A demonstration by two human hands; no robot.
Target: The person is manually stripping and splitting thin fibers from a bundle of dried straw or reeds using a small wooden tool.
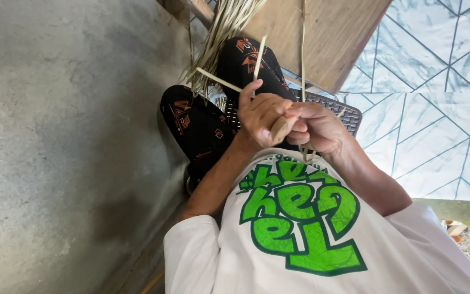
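Two hands in view, both closed and touching over the lap: left hand [259, 117] curled round a pale wooden handle [280, 129], forefinger raised; right hand [316, 128] pinching thin reed strips [304, 65] that run up past the wooden board [327, 32]. Two loose strips cross near the left forefinger. One bundle of dried strips [218, 38] fans out above the knees, count unreadable. One dark plastic grid tray [344, 111] sits behind the right hand, on the blue patterned floor covering [441, 109]

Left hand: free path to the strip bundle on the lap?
Probably yes. The left hand sits just beside the bundle, with nothing between them, but it already grips a wooden handle and a strip.
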